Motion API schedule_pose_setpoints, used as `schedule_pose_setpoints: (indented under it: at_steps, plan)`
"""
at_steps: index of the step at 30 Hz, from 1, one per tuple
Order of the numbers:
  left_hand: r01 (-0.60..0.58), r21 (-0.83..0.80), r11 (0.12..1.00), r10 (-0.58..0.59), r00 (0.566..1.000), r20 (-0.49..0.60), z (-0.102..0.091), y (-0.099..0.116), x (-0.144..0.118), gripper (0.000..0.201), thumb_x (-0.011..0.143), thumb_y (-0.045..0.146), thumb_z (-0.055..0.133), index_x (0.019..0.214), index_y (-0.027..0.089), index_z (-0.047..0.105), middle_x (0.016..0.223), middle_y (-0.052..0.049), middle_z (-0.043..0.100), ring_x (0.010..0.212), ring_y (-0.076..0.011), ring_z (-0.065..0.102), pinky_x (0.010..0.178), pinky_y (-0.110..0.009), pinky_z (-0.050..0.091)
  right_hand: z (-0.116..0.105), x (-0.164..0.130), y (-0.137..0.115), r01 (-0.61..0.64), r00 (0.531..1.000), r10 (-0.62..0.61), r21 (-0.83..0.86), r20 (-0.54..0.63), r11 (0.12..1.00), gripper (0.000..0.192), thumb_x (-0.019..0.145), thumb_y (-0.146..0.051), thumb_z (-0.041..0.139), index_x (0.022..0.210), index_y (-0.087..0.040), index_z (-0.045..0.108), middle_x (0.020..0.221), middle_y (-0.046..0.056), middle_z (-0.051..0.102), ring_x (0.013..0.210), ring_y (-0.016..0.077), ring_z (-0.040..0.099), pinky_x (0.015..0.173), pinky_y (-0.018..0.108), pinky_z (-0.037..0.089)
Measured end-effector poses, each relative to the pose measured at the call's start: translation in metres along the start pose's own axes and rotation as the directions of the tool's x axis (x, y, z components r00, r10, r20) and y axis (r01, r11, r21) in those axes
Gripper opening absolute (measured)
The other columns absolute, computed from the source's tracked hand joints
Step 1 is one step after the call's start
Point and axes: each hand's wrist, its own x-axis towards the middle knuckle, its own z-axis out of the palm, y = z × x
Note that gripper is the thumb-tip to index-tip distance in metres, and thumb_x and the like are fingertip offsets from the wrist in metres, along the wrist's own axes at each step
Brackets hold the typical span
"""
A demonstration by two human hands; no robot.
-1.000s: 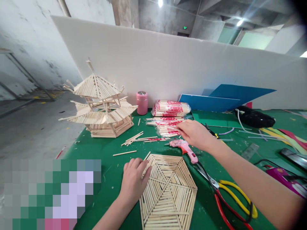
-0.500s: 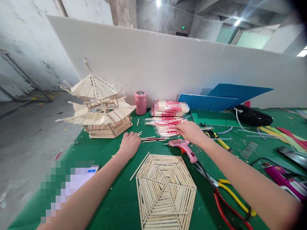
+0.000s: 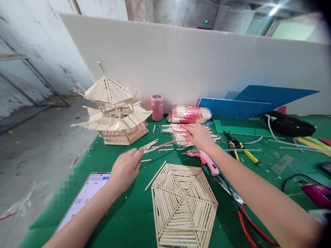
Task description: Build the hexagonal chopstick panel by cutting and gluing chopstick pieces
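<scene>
My left hand (image 3: 126, 168) is closed, its fingertips at the near end of a thin chopstick in a red-marked wrapper (image 3: 165, 143), which slants up to the right. Loose short wooden sticks (image 3: 150, 144) lie just beyond those fingers. My right hand (image 3: 200, 136) bends its fingers down onto a pile of wrapped chopsticks (image 3: 178, 130); the fingertips are partly hidden. Below it lies a pink glue gun (image 3: 198, 154). A flat many-sided panel of sticks (image 3: 184, 206) rests between my forearms, with a loose stick along its upper left edge.
A stick-built pagoda model (image 3: 116, 120) stands at the back left, near a pink jar (image 3: 157, 108). Behind the pile lies a bundled pack of chopsticks (image 3: 190, 113). Yellow-black pliers (image 3: 240, 148) and red-handled cutters (image 3: 245, 220) are on the right; a phone (image 3: 85, 193) is under my left forearm.
My left hand has drawn back toward me and left, and the wrapped chopstick at its fingers now slants upward. My right hand has shifted slightly over the pile. The view has turned a little.
</scene>
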Motion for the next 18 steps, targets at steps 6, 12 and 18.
schedule_pose_setpoints:
  at_steps: [6, 12, 18]
  plan:
    - [-0.024, -0.463, 0.886, -0.013, 0.997, -0.077, -0.03, 0.021, -0.044, 0.017, 0.087, 0.027, 0.034, 0.088, 0.02, 0.049, 0.078, -0.001, 0.057, 0.07, -0.0127, 0.053, 0.062, -0.022, 0.039, -0.04, -0.066, -0.058, 0.296, 0.955, -0.291, 0.15, -0.054, 0.943, 0.026, 0.087, -0.035, 0.041, 0.103, -0.022, 0.057, 0.097, 0.002, 0.063, 0.091, 0.019, 0.051, 0.078, 0.034, 0.032]
    - [-0.245, -0.339, 0.909, 0.265, 0.964, 0.016, -0.036, 0.05, -0.084, 0.017, 0.082, 0.02, 0.04, 0.076, 0.023, 0.056, 0.064, 0.002, 0.059, 0.073, -0.0172, 0.052, 0.085, -0.042, 0.03, -0.041, -0.146, -0.078, 0.276, 0.947, -0.307, 0.254, 0.091, 0.927, 0.014, 0.085, -0.021, 0.044, 0.079, -0.021, 0.056, 0.065, -0.001, 0.055, 0.061, 0.0133, 0.047, 0.053, 0.027, 0.025]
    - [-0.379, -0.432, 0.818, 0.32, 0.925, -0.205, 0.0, 0.099, -0.112, 0.024, 0.079, 0.013, 0.035, 0.065, 0.021, 0.052, 0.051, 0.004, 0.051, 0.058, -0.0131, 0.047, 0.09, -0.045, 0.027, -0.034, -0.189, -0.106, 0.249, 0.951, -0.3, 0.385, 0.078, 0.889, 0.018, 0.083, -0.018, 0.043, 0.07, -0.02, 0.055, 0.06, -0.001, 0.055, 0.055, 0.0126, 0.048, 0.049, 0.026, 0.027]
